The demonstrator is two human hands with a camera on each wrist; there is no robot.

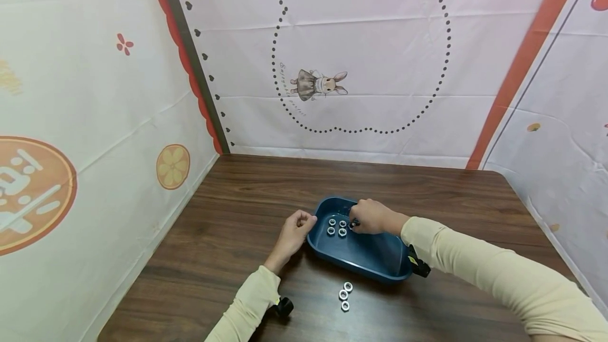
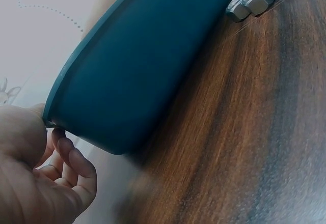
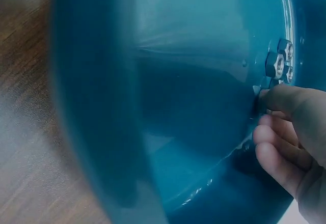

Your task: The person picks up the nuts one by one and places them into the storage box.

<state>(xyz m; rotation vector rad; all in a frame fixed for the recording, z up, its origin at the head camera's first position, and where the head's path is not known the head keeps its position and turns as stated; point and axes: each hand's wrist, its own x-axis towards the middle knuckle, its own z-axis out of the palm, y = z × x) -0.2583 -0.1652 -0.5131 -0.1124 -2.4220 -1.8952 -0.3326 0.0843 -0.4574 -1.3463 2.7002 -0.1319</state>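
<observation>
A blue tray (image 1: 380,268) stands on the wooden table. My left hand (image 1: 292,234) pinches its left rim between thumb and fingers; the left wrist view shows the tray's outer wall above these fingers (image 2: 84,170). Inside the tray, toward its far side, my right hand (image 1: 372,216) reaches down and pinches a metal nut (image 1: 352,224), mostly hidden by the fingertips. Just left of it, several hex nuts (image 1: 342,233) lie in two short rows on the tray floor. The right wrist view shows some of these nuts (image 3: 275,64) beside the thumb and index finger.
Three more nuts (image 1: 343,295) lie in a short line on the table (image 1: 228,257), in front of the tray. Printed cloth walls (image 1: 380,67) enclose the back and both sides.
</observation>
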